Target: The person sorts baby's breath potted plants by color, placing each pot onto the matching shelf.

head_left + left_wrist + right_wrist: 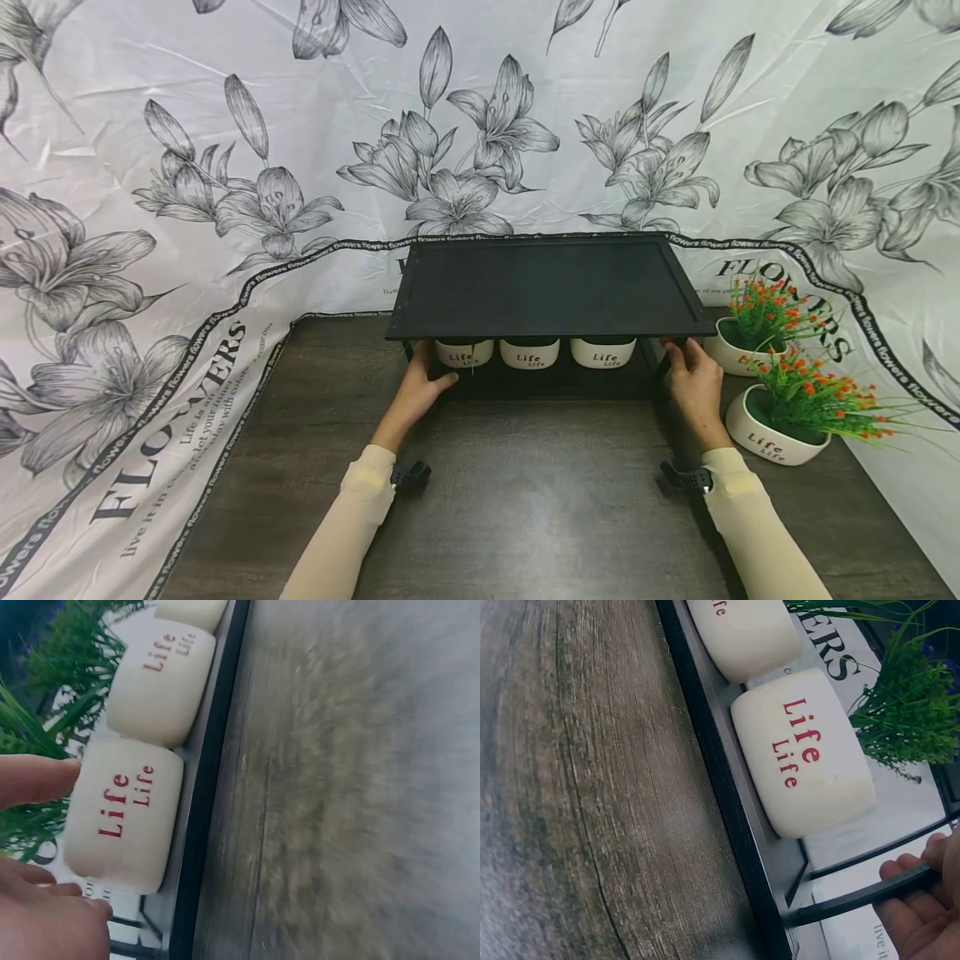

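Note:
A black two-tier shelf [547, 283] stands toward the back of the table. Under its top board sit three white plant pots with red "Life" lettering, a left [465, 353], a middle [529, 354] and a right one [603, 353]. My left hand [425, 385] is at the shelf's left side post; its thumb points toward the left pot, and in the left wrist view its other fingers [56, 896] curl, with the post there mostly hidden. On the other side, my right hand [693, 385] grips the right post [862, 894], fingers curled round it.
Two white pots with orange-flowered plants stand right of the shelf, a back one [738, 354] and a front one [776, 433], close to my right forearm. A floral-print cloth [360, 275] hangs behind. Dark wood table [525, 500] lies before the shelf.

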### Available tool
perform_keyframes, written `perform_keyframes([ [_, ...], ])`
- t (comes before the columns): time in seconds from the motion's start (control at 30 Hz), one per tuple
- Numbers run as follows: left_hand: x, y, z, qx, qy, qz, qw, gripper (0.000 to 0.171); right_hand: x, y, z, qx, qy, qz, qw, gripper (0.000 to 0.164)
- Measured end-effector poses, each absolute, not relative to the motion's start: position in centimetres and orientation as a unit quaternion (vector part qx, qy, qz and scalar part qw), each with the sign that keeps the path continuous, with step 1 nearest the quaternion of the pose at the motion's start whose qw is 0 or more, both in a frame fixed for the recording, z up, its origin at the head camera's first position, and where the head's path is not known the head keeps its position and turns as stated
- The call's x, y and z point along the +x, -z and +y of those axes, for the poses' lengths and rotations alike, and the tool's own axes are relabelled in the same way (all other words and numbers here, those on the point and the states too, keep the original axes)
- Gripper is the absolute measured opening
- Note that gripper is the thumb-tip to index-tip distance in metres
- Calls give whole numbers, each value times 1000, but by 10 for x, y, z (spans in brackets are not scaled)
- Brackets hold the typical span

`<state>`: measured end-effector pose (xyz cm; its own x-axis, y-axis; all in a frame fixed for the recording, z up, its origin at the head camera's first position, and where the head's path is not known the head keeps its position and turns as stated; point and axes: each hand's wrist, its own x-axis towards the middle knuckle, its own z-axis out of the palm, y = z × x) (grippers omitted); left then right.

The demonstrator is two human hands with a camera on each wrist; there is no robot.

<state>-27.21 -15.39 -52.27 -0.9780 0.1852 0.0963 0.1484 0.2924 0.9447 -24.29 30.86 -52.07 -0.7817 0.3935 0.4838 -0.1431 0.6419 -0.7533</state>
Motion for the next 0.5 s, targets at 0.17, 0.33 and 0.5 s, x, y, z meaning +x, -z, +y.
perform_keyframes([
  [0.17, -253, 520, -163, 91, -549, 830, -21, 69, -243, 522, 309, -82, -409, -851, 320, 21],
  [0.33, -242, 519, -172, 62, -527, 841, -108, 32, -242, 523, 308, -87, -391, -856, 325, 20],
  [0.5, -243, 519, -182, -4, -521, 837, -167, 22, -242, 521, 308, -85, -394, -856, 325, 22],
])
